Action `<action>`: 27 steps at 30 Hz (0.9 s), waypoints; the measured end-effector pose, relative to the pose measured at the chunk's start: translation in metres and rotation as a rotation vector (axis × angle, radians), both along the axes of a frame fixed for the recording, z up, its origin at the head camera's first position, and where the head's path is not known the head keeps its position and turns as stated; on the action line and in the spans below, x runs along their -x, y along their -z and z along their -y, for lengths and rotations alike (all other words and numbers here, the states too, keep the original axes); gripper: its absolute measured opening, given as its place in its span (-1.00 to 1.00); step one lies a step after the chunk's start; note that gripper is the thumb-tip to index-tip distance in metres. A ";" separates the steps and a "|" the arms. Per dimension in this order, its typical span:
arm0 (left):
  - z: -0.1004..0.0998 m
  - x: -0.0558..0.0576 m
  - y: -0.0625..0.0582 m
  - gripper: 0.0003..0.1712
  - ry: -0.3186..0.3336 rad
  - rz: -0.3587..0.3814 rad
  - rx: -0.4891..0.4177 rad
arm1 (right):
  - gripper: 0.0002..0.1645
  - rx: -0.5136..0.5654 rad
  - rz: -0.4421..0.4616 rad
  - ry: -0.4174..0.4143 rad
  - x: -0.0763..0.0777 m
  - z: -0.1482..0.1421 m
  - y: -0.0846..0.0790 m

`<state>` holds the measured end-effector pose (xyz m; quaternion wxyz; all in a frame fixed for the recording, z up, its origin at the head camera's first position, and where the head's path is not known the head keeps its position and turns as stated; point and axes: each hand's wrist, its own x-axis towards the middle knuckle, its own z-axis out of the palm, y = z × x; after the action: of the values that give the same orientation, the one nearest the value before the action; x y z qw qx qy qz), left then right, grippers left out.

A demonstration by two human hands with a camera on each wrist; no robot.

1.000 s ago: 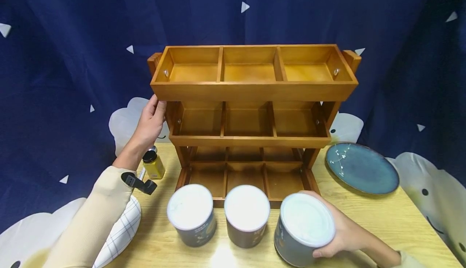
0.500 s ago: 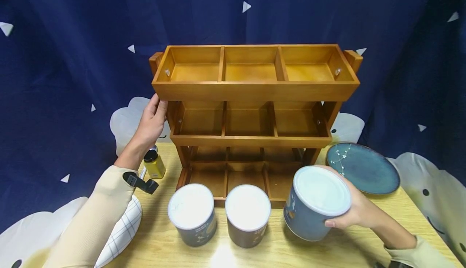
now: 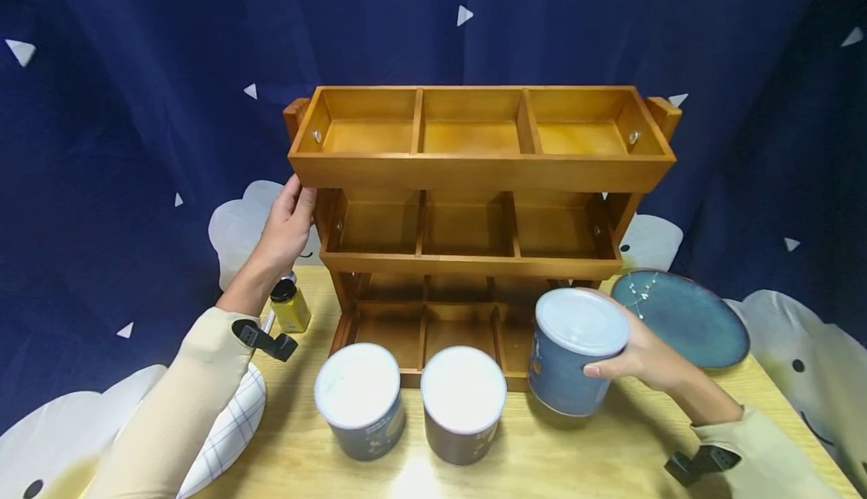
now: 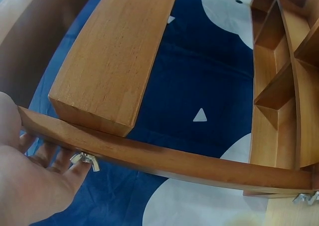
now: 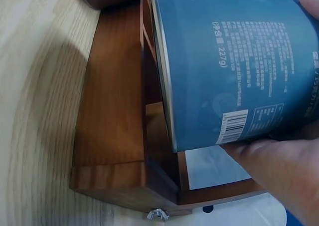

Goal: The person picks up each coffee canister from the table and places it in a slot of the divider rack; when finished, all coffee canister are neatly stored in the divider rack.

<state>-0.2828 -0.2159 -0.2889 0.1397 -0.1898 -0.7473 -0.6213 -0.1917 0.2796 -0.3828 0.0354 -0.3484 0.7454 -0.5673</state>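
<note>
A wooden three-tier rack (image 3: 481, 174) with divided trays stands on the table. My left hand (image 3: 284, 232) grips its left side bar (image 4: 164, 161), fingers curled behind it by a wing nut (image 4: 85, 159). My right hand (image 3: 640, 356) holds a blue can (image 5: 224, 61) with a whitish lid round its side, thumb at the front. In the right wrist view the can is slightly tilted over the front board of the lowest tray (image 5: 112, 101), at its right compartment. A grey-blue can (image 3: 369, 435) and a brown can (image 3: 460, 439), both white-lidded, stand before the rack.
A blue plate (image 3: 684, 322) lies right of the rack, beyond my right hand. On the left are a yellow jar (image 3: 291, 312) with a black lid and a white checked cloth item (image 3: 226, 431) under my left forearm. A dark blue curtain (image 3: 406, 25) hangs behind.
My right hand has lifted the blue can from the table and carried it forward to the lowest tray's right end. My left hand stays on the rack's side bar.
</note>
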 end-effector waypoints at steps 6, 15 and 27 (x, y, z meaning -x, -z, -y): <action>-0.003 0.001 0.002 -0.44 0.009 -0.008 0.018 | 0.06 0.002 0.057 -0.014 0.012 0.000 0.008; 0.000 0.000 -0.001 -0.45 0.006 -0.019 0.030 | -0.13 0.012 0.078 -0.010 0.035 0.006 0.010; -0.002 -0.008 -0.006 -0.45 0.017 -0.014 0.023 | -0.16 0.102 0.125 0.077 0.044 0.015 0.018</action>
<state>-0.2748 -0.2140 -0.2826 0.1378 -0.2021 -0.7516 -0.6126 -0.2357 0.2650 -0.4004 0.0423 -0.2847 0.7247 -0.6261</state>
